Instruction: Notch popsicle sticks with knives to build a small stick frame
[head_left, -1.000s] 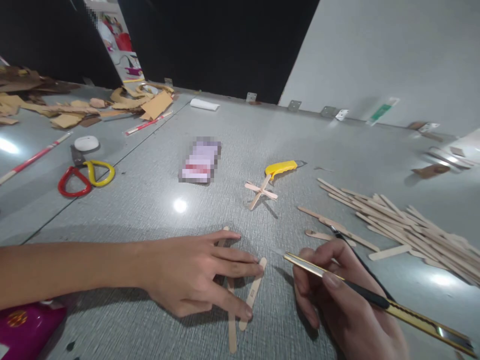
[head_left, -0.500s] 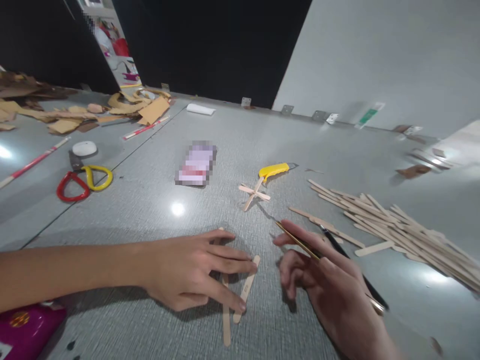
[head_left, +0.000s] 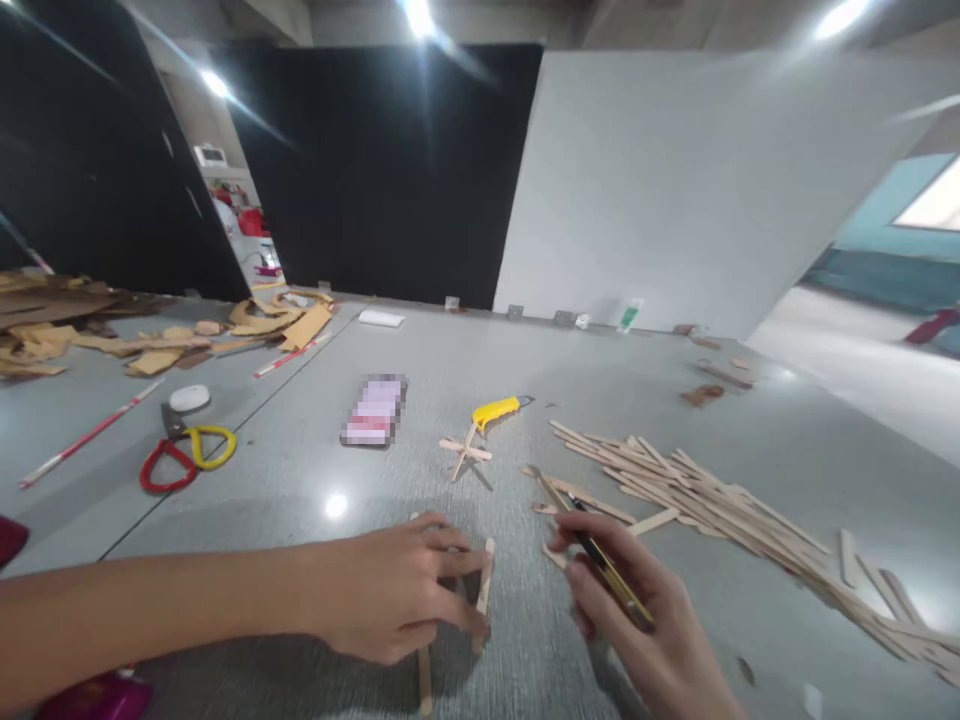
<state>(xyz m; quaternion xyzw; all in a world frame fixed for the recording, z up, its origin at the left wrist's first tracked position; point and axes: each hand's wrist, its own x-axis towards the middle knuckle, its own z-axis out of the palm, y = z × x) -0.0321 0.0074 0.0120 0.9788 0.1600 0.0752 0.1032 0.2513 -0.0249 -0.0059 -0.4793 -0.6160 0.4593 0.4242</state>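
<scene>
My left hand (head_left: 397, 590) lies on the grey table, fingers pressed down on two crossed wooden craft sticks (head_left: 482, 592). One stick pokes out below the hand toward me. My right hand (head_left: 637, 620) hovers just to the right, fingers closed round a thin gold-coloured metal ruler (head_left: 600, 555) together with a black pen, both pointing away from me. The two hands are about a hand's width apart.
A big heap of wooden sticks (head_left: 712, 490) spreads at right. A small stick cross (head_left: 465, 450) and a yellow utility knife (head_left: 496, 410) lie ahead. A pixelated flat object (head_left: 373, 410), red-yellow scissors (head_left: 184, 455), a white round object and cardboard scraps (head_left: 150, 340) sit left.
The camera has tilted up, showing more of the room. My right hand has drawn the ruler and pen in toward me and turned them upright. My left hand stays on the sticks.
</scene>
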